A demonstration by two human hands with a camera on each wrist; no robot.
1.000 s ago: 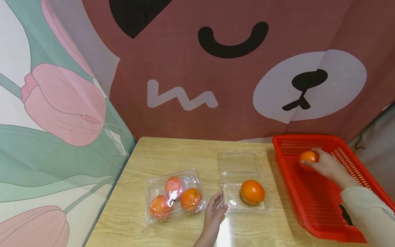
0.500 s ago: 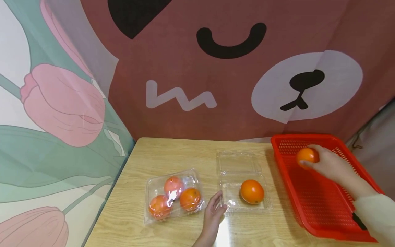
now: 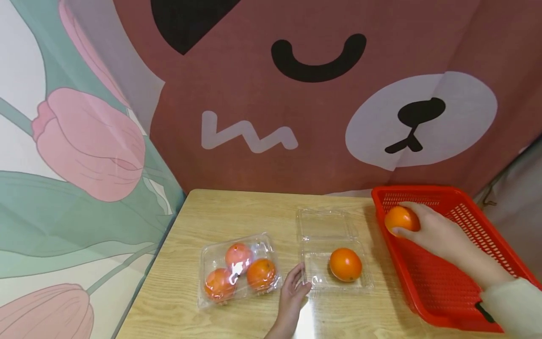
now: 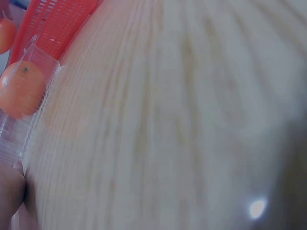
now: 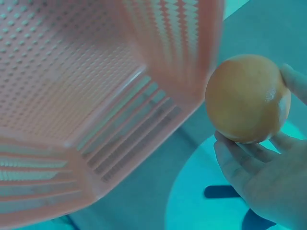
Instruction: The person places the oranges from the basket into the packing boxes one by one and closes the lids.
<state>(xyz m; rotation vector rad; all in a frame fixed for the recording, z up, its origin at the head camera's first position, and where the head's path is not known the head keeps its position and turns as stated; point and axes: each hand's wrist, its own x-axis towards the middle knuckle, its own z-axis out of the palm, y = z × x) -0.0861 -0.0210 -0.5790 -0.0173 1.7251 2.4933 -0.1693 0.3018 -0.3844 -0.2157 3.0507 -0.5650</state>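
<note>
My right hand (image 3: 436,230) grips an orange (image 3: 400,221) at the left rim of the red basket. In the right wrist view, thumb and fingers curl round that orange (image 5: 247,98), outside the basket wall. My left hand (image 3: 292,296) holds the near left corner of an open clear plastic clamshell container (image 3: 317,268), thumb at its front edge. One orange (image 3: 346,264) sits in the right part of its tray, the lid lying back flat. In the left wrist view, only part of my left hand (image 4: 9,191) shows beside the container.
A closed clear clamshell (image 3: 203,263) with three oranges stands left of my left hand. The red plastic basket (image 3: 440,282) takes up the table's right side. Behind the wooden table (image 3: 237,212) hangs a curtain (image 3: 254,174) with a cartoon print.
My right hand has lifted the orange inside the basket and carried it left to the basket's left rim. My left hand and the containers have stayed in place.
</note>
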